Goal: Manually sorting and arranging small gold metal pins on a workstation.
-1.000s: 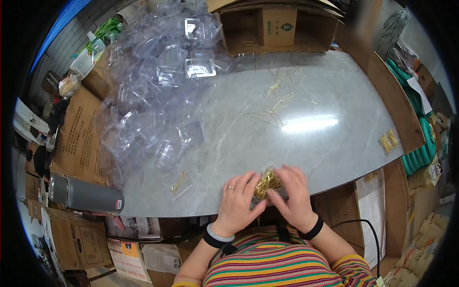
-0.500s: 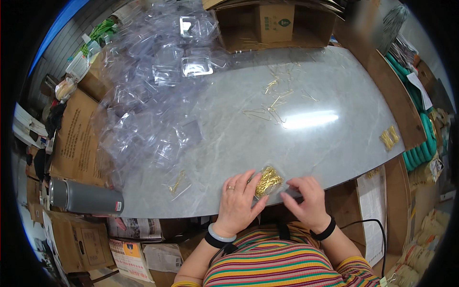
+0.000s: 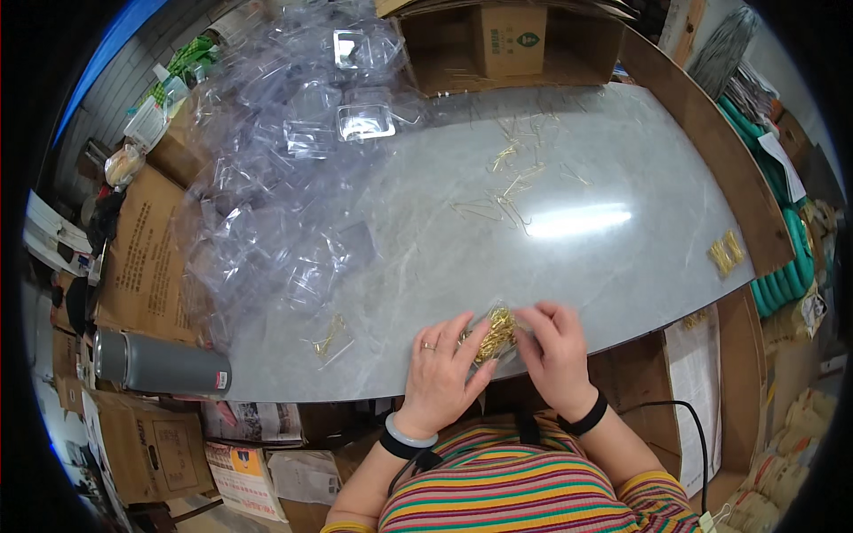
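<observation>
At the table's front edge lies a small clear plastic box (image 3: 498,335) packed with gold wire hooks. My left hand (image 3: 442,362) holds its left side, with the thumb low and the fingers along the edge. My right hand (image 3: 554,351) is closed at the box's right side, fingers bent and slightly blurred, the fingertips against the edge. Farther back, several loose gold hooks (image 3: 511,191) lie scattered. Another clear plastic piece with a few gold hooks (image 3: 330,336) rests left of my left hand.
A large heap of clear plastic boxes (image 3: 284,204) covers the table's left side. A grey bottle (image 3: 169,362) lies at the front left. Bundled gold hooks (image 3: 725,254) sit at the right edge, beside a cardboard wall (image 3: 742,169). An open cardboard box (image 3: 444,58) stands at the back.
My right hand has moved left and in against the box's right side; it was apart from it before. My left hand has stayed nearly in place on the box.
</observation>
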A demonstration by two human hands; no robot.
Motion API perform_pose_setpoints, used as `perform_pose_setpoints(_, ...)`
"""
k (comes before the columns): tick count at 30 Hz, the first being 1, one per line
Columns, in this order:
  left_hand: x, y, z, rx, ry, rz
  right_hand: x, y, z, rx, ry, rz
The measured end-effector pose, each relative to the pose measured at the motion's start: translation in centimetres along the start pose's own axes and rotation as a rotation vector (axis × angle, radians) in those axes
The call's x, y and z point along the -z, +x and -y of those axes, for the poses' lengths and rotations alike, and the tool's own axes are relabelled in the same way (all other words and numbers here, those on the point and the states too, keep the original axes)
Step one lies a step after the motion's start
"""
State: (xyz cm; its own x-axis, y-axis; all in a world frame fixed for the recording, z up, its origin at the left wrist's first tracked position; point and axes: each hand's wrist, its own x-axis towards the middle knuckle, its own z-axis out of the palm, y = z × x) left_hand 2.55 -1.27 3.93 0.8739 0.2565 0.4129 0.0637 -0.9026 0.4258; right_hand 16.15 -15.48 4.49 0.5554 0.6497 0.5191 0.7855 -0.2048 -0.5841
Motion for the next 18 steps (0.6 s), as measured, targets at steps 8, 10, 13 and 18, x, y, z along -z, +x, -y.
perform_pose_setpoints(8, -0.1, 0.0, 0.3, -0.02, 0.032, 0.004, -1.0, 0.1, -0.3, 0.114, 0.116, 0.073)
perform_pose_setpoints(10, -0.2, 0.1, 0.2, -0.011, 0.009, -0.009, -0.9, 0.1, 0.1, 0.025, 0.104, 0.032)
perform_pose_setpoints(13, -0.1, 0.0, 0.3, -0.008, -0.009, -0.016, -1.1, 0.3, -0.1, -0.039, 0.025, -0.016)
perform_pose_setpoints(18, -0.1, 0.1, 0.3, -0.002, -0.006, 0.0, -1.0, 1.4, 1.3, -0.032, 0.072, -0.085)
